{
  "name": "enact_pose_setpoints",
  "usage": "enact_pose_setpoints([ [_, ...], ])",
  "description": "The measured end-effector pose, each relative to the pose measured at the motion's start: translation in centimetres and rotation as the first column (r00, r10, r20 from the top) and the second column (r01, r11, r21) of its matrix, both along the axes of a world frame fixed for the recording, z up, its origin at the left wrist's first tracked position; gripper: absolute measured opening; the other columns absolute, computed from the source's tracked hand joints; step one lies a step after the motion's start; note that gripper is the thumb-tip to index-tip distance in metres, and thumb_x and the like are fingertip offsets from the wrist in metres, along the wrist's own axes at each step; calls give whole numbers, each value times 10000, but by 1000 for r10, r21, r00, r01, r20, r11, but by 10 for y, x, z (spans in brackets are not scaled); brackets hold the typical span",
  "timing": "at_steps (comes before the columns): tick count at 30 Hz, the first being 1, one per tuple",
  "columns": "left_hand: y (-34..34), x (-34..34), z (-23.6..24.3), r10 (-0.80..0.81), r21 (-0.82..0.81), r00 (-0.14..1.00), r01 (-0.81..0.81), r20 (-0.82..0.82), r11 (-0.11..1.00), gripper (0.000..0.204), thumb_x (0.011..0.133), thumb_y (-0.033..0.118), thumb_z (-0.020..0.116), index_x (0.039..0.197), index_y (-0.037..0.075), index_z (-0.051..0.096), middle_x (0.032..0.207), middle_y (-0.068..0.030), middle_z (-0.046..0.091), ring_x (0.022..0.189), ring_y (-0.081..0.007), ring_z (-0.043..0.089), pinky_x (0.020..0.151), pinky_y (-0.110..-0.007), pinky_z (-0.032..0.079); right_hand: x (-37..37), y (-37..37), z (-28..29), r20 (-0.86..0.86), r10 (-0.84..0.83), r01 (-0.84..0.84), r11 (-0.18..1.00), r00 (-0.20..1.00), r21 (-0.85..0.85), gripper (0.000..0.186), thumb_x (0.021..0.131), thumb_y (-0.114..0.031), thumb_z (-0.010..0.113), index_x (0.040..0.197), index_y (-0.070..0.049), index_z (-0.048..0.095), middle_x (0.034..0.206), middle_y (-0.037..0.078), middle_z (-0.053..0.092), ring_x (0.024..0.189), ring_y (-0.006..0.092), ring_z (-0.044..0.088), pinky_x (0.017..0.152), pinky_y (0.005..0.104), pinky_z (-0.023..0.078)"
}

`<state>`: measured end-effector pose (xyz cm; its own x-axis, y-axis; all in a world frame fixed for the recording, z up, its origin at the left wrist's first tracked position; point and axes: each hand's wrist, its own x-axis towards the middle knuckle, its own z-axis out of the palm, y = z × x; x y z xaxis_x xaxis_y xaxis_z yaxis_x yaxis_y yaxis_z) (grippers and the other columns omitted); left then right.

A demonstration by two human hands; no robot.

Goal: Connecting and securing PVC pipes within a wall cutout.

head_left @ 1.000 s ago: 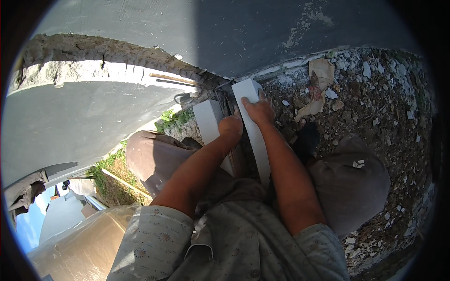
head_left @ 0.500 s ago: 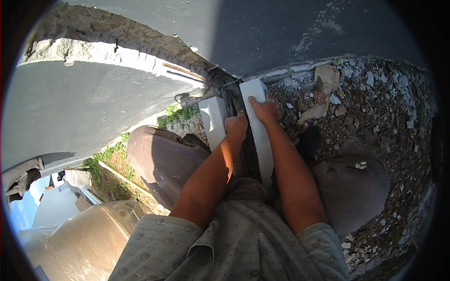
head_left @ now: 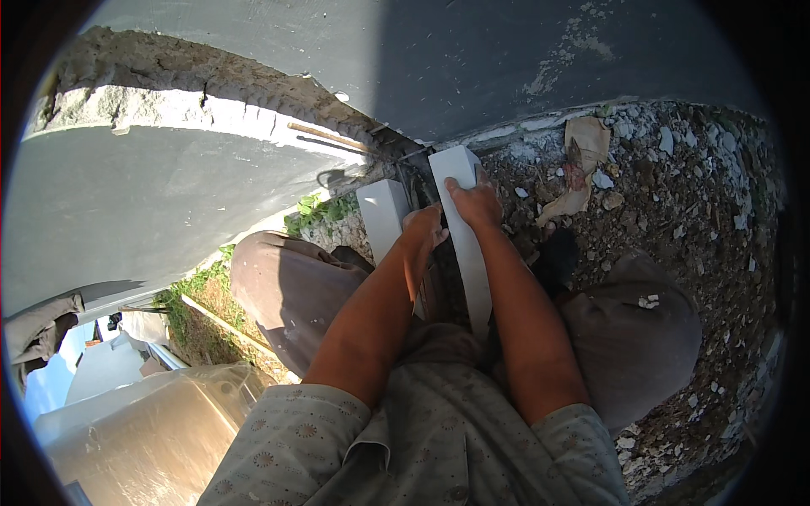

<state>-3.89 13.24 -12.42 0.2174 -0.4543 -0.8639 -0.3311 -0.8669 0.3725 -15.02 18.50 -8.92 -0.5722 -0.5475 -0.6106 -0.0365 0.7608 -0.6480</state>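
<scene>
Two long white blocks stand side by side between my knees. My right hand (head_left: 474, 201) is closed on the upper end of the right white block (head_left: 464, 232), its thumb on the face turned to me and the fingers round the far edge. My left hand (head_left: 424, 224) is in the dark narrow gap between the blocks, just beside the left white block (head_left: 384, 209). Its fingers are curled, and what they hold, if anything, is hidden. My left forearm covers the lower part of the left block.
A dark grey wall (head_left: 523, 59) rises ahead, with a lighter grey wall (head_left: 169, 194) to the left. A thin stick (head_left: 329, 137) lies by the corner. Rubble soil (head_left: 658, 211) and a torn brown paper piece (head_left: 586, 152) lie right. A plastic-wrapped bulk (head_left: 152, 430) stands lower left.
My left hand has turned slightly and its thumb no longer points up along the gap. My right hand keeps its grip on the right block, nearly unmoved.
</scene>
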Motion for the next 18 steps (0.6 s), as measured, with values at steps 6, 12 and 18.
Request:
enact_pose_setpoints([
  [6,12,0,18,-579,-34,594,714,559,700,427,787,241,656,1077,-51,542,983,-192,635,859,-262,654,692,-358,536,1,0,-1,-85,-5,5,1000,996,7,820,725,-519,585,1388,-115,322,1328,207,424,1191,374,457,977,469,369],
  [12,1,10,27,-660,48,104,977,744,208,357,869,185,475,1097,-89,482,998,-223,631,834,-281,669,717,-335,532,0,0,-1,9,17,-17,999,1000,31,830,726,-511,574,1402,-119,295,1374,209,359,1249,378,388,1021,448,332],
  [18,19,0,3,-493,448,-480,873,726,-190,347,858,153,472,1097,-99,473,978,-193,635,776,-289,670,584,-342,544,0,0,1,-28,8,-7,1000,1000,19,828,726,-511,575,1397,-111,301,1355,210,379,1223,386,413,1011,448,345],
])
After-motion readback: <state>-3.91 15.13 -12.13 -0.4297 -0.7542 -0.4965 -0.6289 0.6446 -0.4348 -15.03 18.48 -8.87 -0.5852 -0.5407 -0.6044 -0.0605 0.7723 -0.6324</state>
